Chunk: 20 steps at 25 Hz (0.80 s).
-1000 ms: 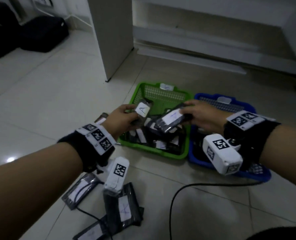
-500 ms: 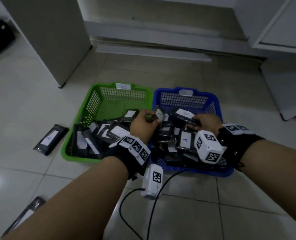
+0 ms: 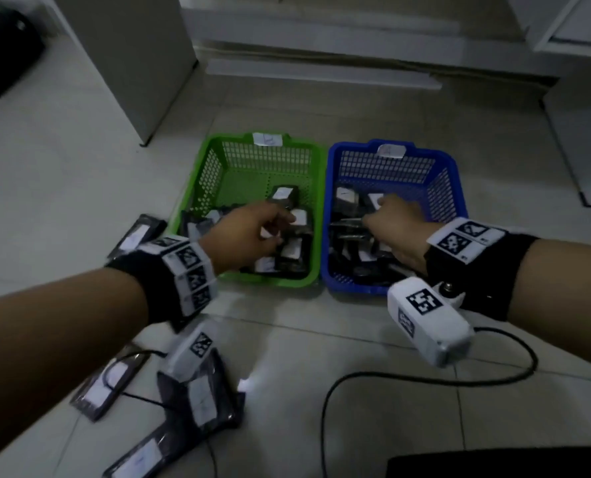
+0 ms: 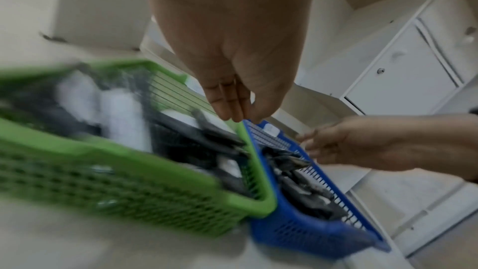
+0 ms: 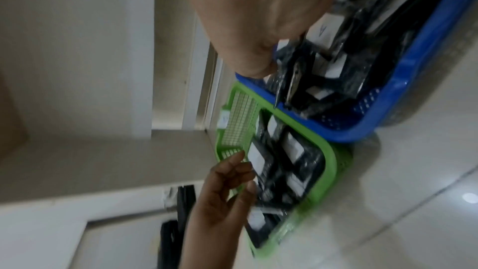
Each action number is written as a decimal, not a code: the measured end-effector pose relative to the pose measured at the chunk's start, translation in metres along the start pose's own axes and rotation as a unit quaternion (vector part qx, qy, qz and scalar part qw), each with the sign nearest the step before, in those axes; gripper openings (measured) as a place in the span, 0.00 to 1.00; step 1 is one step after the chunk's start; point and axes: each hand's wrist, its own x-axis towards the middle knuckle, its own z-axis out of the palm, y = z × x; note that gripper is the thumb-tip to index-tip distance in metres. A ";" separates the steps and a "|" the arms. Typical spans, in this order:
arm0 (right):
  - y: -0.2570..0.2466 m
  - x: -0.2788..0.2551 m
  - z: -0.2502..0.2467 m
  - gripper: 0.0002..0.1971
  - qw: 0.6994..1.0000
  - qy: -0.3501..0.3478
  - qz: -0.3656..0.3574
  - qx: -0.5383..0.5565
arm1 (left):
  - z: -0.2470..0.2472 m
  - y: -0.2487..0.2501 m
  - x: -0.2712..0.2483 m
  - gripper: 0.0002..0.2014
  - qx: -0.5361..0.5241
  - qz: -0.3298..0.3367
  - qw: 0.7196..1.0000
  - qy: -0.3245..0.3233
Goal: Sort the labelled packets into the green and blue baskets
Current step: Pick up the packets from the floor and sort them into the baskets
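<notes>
Both hands have let go of the packets they carried half a second ago and now hang empty over the baskets. Over the pile in the green basket (image 3: 316,208) the left hand (image 3: 249,232) hovers with its fingers loosely curled and its grip holding nothing; the left wrist view shows the fingers (image 4: 227,101) close together above the rim between the two baskets. At the near right part of the blue basket (image 3: 452,181) the right hand (image 3: 394,222) reaches in with relaxed, spread fingers, its grip wide and empty, the fingertips just above or touching the packets there; which of the two cannot be told. Green and blue baskets stand side by side on the tiled floor (image 3: 321,339), their long walls touching, each with a small white tag on its far rim. Dark labelled packets (image 3: 287,246) fill the near half of the green basket, overlapping one another, with one more lying alone toward the middle; its far part is bare mesh. More dark packets (image 3: 349,236) are heaped in the near half of the blue basket, some lying on edge, and two lie flat with white labels up near its left wall. Outside the baskets, one packet (image 3: 137,232) lies on the floor just beside the green basket's left wall, and several loose packets (image 3: 200,398) lie on the floor near the person's left forearm. A black cable (image 3: 425,379) curves across the floor below the right wrist.
</notes>
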 end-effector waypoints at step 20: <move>-0.068 -0.188 0.267 0.40 0.852 -0.263 -0.297 -0.341 | 0.015 -0.191 -0.259 0.37 0.068 -0.341 0.936 -0.051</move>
